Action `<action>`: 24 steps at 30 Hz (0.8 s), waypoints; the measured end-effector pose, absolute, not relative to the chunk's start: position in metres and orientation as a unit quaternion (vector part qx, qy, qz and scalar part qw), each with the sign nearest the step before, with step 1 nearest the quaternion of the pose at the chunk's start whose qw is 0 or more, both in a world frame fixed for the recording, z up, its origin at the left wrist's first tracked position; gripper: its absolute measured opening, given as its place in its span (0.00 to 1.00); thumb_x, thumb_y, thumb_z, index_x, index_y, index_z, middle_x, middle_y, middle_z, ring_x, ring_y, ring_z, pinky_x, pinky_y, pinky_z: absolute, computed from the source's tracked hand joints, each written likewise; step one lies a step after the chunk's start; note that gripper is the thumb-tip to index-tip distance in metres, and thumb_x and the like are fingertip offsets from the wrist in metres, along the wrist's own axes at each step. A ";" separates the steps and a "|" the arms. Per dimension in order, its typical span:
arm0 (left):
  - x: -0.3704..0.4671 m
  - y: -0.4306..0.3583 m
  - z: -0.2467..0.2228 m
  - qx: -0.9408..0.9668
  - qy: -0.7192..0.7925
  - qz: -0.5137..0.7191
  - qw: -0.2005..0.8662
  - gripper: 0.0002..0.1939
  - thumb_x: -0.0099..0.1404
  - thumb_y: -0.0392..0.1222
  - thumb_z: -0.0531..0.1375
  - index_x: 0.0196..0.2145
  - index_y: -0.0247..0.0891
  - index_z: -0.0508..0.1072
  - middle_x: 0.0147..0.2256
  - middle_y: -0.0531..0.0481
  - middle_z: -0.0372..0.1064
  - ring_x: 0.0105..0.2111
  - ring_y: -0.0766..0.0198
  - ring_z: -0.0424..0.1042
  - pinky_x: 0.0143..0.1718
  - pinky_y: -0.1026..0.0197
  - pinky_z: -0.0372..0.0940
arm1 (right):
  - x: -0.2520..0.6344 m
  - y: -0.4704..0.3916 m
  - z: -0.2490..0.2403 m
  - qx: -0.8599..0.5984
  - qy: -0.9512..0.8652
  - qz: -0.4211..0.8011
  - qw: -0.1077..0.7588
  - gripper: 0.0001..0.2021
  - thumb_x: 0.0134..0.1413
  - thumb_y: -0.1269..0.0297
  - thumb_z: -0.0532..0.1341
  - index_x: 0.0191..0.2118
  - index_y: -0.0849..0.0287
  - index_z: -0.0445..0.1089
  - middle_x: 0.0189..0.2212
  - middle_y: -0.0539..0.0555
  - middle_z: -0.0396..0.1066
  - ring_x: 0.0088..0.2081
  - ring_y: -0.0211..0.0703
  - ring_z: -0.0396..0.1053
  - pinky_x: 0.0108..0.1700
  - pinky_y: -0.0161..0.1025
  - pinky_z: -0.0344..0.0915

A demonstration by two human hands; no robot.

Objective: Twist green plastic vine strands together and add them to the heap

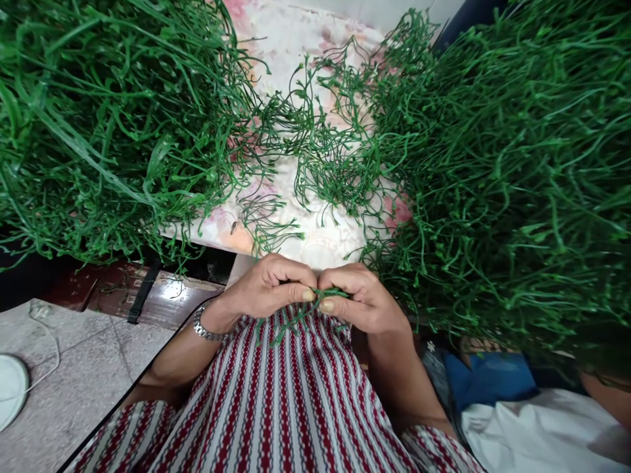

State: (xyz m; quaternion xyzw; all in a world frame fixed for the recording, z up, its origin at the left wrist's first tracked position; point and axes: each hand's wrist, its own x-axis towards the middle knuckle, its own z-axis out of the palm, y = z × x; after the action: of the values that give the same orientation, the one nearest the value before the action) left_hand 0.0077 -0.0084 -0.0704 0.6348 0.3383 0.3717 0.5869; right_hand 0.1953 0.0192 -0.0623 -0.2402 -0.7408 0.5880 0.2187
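My left hand (276, 286) and my right hand (363, 299) meet close together in front of the striped garment. Both are closed, with thumbs pressed against the forefingers on a thin green stem sprig (290, 323). Its branching ends hang below my left hand, and the part between the fingertips is mostly hidden. Just beyond the hands, loose green sprigs (273, 226) lie on a flower-patterned table (315, 244). More thin stems (340, 171) are scattered farther back on the same cover.
A large heap of green stems (113, 131) rises on the left, and another heap (513, 164) fills the right. At lower left are a speckled surface (93, 368) and a round white object (10, 391). White cloth (537, 427) and part of a person's arm (608, 394) show at lower right.
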 end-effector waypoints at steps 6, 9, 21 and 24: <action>0.009 -0.009 -0.073 0.537 0.267 0.380 0.704 0.10 0.55 0.43 0.62 0.22 0.33 0.74 0.18 0.51 0.65 0.18 0.70 0.59 0.20 0.65 0.55 | 0.188 0.019 -0.080 -0.172 -0.611 0.735 0.236 0.20 0.46 0.47 0.59 0.18 0.60 0.63 0.12 0.45 0.56 0.14 0.30 0.50 0.18 0.31 0.49; 0.012 -0.009 -0.074 0.485 0.269 0.389 0.735 0.11 0.53 0.44 0.63 0.20 0.33 0.74 0.17 0.51 0.65 0.17 0.70 0.59 0.19 0.65 0.54 | 0.186 0.019 -0.089 -0.160 -0.560 0.787 0.204 0.21 0.44 0.45 0.59 0.18 0.61 0.66 0.08 0.45 0.55 0.11 0.30 0.49 0.15 0.31 0.46; 0.005 -0.012 -0.080 0.449 0.343 0.479 0.672 0.15 0.52 0.49 0.63 0.20 0.33 0.72 0.16 0.51 0.64 0.15 0.70 0.57 0.16 0.64 0.52 | 0.180 0.025 -0.091 -0.190 -0.545 0.734 0.357 0.27 0.43 0.40 0.56 0.10 0.56 0.54 0.05 0.44 0.47 0.09 0.30 0.46 0.15 0.33 0.51; 0.003 -0.008 -0.075 0.534 0.386 0.474 0.584 0.11 0.56 0.44 0.61 0.21 0.33 0.72 0.18 0.52 0.63 0.18 0.70 0.59 0.19 0.65 0.52 | 0.190 0.026 -0.078 -0.235 -0.665 0.616 0.350 0.14 0.52 0.56 0.58 0.24 0.60 0.70 0.17 0.50 0.64 0.18 0.33 0.60 0.23 0.33 0.57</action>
State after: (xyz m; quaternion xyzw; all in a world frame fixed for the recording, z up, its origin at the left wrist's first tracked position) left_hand 0.0032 -0.0083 -0.0754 0.5344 0.3859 0.4740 0.5838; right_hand 0.1899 0.0259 -0.0780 -0.2347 -0.6654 0.6162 0.3499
